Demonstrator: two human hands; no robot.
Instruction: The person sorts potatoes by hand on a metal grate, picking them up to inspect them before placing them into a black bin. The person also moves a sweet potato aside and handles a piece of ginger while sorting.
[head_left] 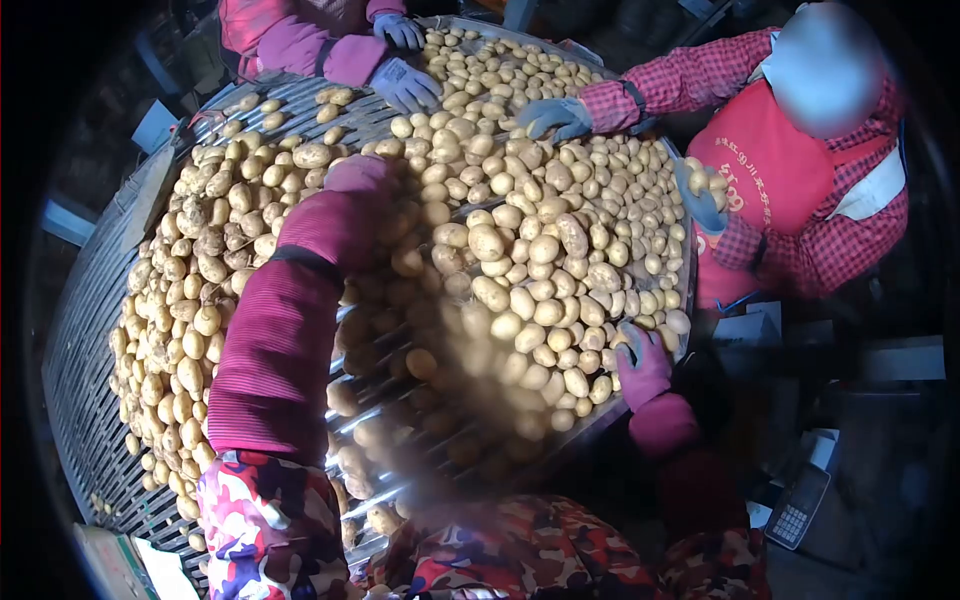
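Observation:
Potatoes (pixel 540 250) lie in a thick heap across a slatted metal table. My left hand (pixel 360 174), in a pink glove below a purple sleeve, reaches across the heap to its far middle. Its fingers are hidden from me, so what it touches does not show. At the right edge of the heap is my right hand (pixel 645 368), in a pink glove with greyish fingertips. Its fingers are curved and apart, resting against the outermost potatoes, with none plainly gripped.
A co-worker's gloved hand (pixel 405 85) rests by the potatoes at the far side. On the right, another person reaches in with one gloved hand (pixel 557 117) and holds potatoes in the other (pixel 700 195). Slats (pixel 85 400) show at left; a keypad device (pixel 800 508) lies lower right.

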